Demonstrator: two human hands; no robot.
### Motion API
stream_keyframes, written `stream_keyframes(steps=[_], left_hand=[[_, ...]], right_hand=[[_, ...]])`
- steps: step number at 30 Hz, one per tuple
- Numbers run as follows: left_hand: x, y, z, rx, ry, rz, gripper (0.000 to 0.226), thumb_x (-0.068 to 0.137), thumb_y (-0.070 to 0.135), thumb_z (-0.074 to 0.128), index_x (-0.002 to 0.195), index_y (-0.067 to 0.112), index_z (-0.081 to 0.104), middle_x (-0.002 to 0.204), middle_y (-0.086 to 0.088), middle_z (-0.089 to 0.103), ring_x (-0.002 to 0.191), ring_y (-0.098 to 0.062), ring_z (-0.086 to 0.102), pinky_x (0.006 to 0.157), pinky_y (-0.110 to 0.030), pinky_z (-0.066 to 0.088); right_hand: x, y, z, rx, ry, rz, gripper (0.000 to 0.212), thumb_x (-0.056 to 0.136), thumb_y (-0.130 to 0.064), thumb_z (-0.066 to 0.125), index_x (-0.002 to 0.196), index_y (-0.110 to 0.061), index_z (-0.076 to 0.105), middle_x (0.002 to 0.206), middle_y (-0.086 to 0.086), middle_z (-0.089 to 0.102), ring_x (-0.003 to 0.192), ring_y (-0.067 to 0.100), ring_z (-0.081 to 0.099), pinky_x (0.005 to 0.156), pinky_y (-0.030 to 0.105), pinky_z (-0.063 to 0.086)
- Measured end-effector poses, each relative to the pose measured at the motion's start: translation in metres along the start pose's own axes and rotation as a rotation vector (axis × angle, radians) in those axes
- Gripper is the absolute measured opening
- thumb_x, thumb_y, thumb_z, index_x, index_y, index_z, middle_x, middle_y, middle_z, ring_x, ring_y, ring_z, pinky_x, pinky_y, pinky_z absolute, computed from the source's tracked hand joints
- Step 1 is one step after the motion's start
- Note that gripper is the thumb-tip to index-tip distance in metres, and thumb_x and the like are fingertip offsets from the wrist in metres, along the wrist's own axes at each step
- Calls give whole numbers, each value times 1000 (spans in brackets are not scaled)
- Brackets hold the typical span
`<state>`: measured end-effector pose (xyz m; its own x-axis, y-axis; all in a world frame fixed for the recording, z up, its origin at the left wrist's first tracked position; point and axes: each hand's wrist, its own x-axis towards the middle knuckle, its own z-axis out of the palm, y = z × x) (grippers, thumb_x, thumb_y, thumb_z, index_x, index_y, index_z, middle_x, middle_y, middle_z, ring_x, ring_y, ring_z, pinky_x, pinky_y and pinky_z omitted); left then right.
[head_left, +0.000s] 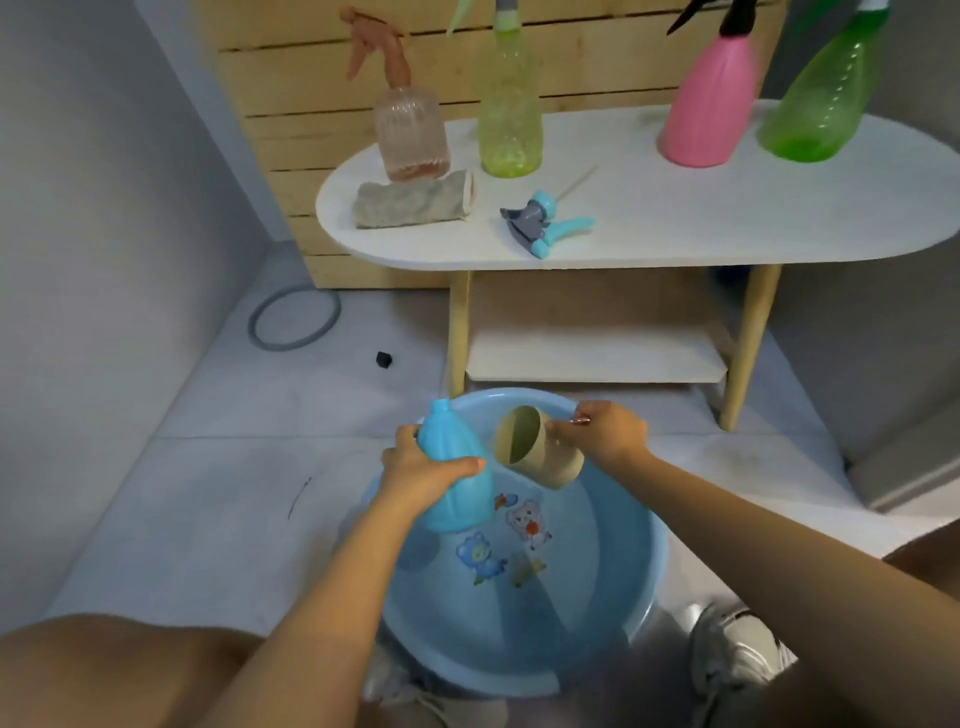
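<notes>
Nearest me, both forearms (332, 597) reach out over the blue basin (647, 571) on the floor. From my seat I see the left hand (421, 467) with fingers curled round the blue bottle (460, 483), thumb across its belly and neck pointing away. The right hand (610, 434) pinches the beige cup (537, 452), which is tipped with its mouth toward the bottle. Both hang just apart above the basin, and a white table (675, 228) stands beyond.

The picture's top edge cuts off the spray heads of the yellow-green bottle (510, 104), pink bottle (711, 98) and green bottle (818, 98). The left hand (421, 467) covers the middle of the blue bottle (457, 499) it grips. The right hand (608, 434) hides the part of the beige cup (535, 449) it holds. A small black object (384, 358) is too small to identify. A shoe (732, 649) is blurred.
</notes>
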<state>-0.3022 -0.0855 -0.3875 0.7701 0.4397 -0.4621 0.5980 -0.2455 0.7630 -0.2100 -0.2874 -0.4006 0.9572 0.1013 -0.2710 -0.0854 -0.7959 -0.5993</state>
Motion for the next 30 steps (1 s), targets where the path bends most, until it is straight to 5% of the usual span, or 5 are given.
stream_keyframes(steps=[6, 14, 17, 22, 30], left_hand=[[12, -54, 22, 40, 106, -85, 77, 62, 28, 85, 125, 15, 43, 123, -10, 49, 95, -22, 50, 78, -31, 44], [25, -73, 33, 42, 101, -78, 79, 64, 25, 85, 128, 14, 41, 125, -11, 43, 90, -17, 44, 75, -26, 37], [27, -72, 39, 35, 70, -82, 82, 67, 25, 84, 133, 16, 36, 123, -8, 35, 91, -16, 40, 78, -26, 36], [28, -76, 44, 31, 56, -84, 77, 68, 22, 82, 130, 16, 36, 115, -4, 32, 87, -14, 37, 75, -24, 33], [30, -96, 57, 175, 20, -49, 85, 63, 23, 82, 131, 24, 29, 122, -9, 36, 105, -29, 47, 89, -41, 45]], right_hand=[[16, 16, 36, -159, -88, 94, 50, 77, -72, 51, 63, -25, 42, 69, -9, 50, 82, 14, 45, 97, 37, 25], [26, 25, 55, -323, -170, 152, 48, 75, -71, 52, 65, -24, 50, 78, -4, 56, 85, 20, 48, 94, 40, 30], [24, 24, 63, -437, -113, 84, 51, 73, -71, 51, 64, -21, 55, 67, -4, 57, 77, 20, 53, 82, 36, 28], [23, 23, 65, -601, -122, -9, 56, 78, -71, 43, 58, -19, 50, 58, -3, 53, 68, 19, 52, 88, 37, 31], [23, 18, 80, -850, -133, -182, 49, 88, -56, 37, 55, -20, 43, 56, -4, 45, 64, 16, 44, 77, 32, 26]])
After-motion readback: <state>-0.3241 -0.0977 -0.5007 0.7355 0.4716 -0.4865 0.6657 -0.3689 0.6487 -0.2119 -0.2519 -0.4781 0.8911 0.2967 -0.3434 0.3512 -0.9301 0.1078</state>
